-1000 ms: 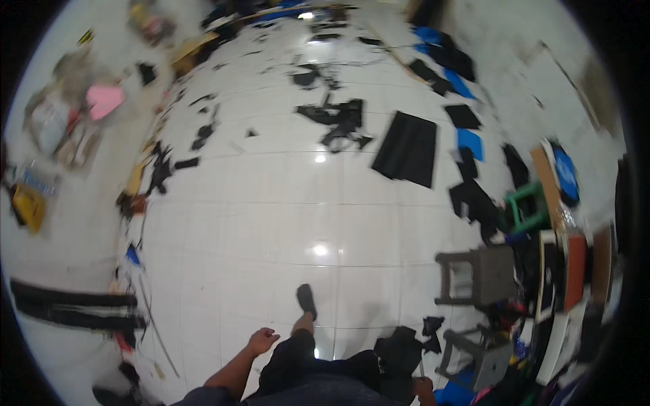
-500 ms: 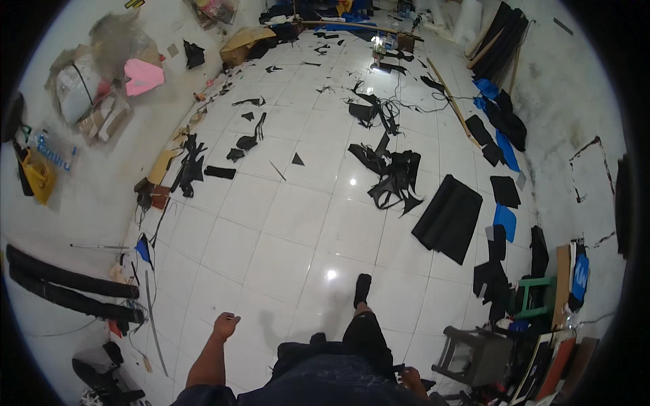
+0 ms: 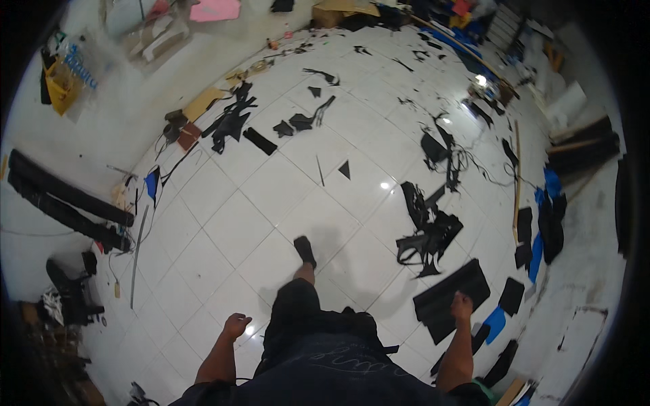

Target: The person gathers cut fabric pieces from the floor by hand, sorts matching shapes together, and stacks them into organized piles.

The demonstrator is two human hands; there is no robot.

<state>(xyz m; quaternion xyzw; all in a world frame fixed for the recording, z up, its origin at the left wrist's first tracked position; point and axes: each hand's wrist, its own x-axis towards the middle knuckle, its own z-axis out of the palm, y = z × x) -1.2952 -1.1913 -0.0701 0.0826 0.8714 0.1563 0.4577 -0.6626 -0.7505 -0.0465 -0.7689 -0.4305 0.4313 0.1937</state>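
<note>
My left hand [image 3: 237,325] hangs over the white tiled floor at the lower left, its fingers loosely curled in with nothing seen in them. At the lower right, my right hand [image 3: 462,306] is half closed and also shows nothing in its grip. Beneath it in the picture lies a folded black sheet [image 3: 433,308] on the floor; the hand appears to hang above it, not touching. My foot in a dark sock [image 3: 305,252] is stretched forward on the tiles.
Tangled black scraps [image 3: 433,237] lie ahead to the right, smaller black offcuts [image 3: 298,123] further left. A long wooden pole [image 3: 517,183] and blue pieces [image 3: 495,325] line the right side. Black rolls [image 3: 68,196] and a grey strip [image 3: 140,257] are along the left wall.
My view has turned left and moved forward, so the floor items sit rotated and nearer. My other leg is now forward. My right hand has swung up and forward from beside my body.
</note>
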